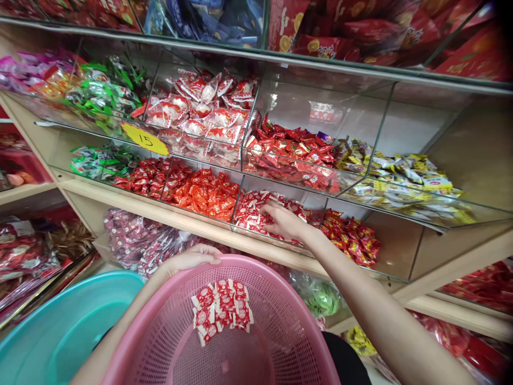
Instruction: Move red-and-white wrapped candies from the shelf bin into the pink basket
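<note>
My left hand [195,258] is closed over the far rim of a pink plastic basket [296,299] with perforated sides. Inside the basket lies a cluster of red-and-white wrapped candies [224,307]. Over at the lower shelf, my right hand [281,220] reaches into a clear compartment of similar red-and-white wrapped candies [250,206]. Its fingers are apart and slightly bent, with the tips at the candies; nothing shows in its grasp. Orange-red candies [208,192] fill the compartment to the left, and red-and-yellow ones [348,238] the compartment to the right.
A teal tub [80,299] stands at lower left beside the basket. Glass-fronted shelves hold more candies, with a yellow price tag [145,139] reading 15. The wooden shelf edge [160,219] runs between basket and compartments. Bagged goods [136,240] sit underneath.
</note>
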Demonstrator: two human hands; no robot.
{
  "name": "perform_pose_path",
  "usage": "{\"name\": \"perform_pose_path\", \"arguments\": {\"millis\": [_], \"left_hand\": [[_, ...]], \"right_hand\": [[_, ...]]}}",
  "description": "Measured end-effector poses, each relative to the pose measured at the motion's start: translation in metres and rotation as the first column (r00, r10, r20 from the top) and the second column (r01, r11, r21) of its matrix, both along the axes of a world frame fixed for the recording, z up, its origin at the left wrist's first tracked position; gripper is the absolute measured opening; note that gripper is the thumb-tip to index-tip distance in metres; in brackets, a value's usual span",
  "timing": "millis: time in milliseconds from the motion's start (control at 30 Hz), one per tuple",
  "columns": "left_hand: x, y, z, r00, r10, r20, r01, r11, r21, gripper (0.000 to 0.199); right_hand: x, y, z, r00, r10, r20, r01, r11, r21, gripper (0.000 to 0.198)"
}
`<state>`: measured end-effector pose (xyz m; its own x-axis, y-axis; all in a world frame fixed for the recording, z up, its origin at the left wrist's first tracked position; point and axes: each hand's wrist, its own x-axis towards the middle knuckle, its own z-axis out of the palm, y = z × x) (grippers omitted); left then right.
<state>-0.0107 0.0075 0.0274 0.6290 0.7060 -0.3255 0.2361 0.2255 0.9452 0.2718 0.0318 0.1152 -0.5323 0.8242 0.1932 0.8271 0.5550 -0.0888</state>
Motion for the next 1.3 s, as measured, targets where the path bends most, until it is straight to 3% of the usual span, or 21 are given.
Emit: {"name": "perform_pose_path", "arguments": {"millis": [267,767,1000,1300], "left_hand": [[0.001,-0.002,-0.001,1.000,0.002,0.021,-0.001,0.999,-0.051,0.033],[0.001,-0.001,0.001,1.000,0.018,0.000,-0.018,0.998,-0.056,0.037],[0.001,-0.001,0.001,0.999,-0.008,-0.053,0.010,0.999,0.042,0.034],[0.000,-0.002,0.001,0.998,0.017,-0.064,-0.014,0.999,0.046,0.034]], "right_hand": [[0.003,-0.007,-0.005,1.000,0.029,-0.011,-0.028,0.992,0.121,0.018],[0.000,-0.010,-0.005,0.987,-0.024,0.162,-0.006,0.983,0.182,0.028],[-0.002,-0.010,-0.008,0.978,-0.010,0.209,-0.029,0.982,0.186,0.028],[-0.010,-0.013,-0.007,0.973,-0.133,0.189,0.093,0.973,0.210,0.028]]}}
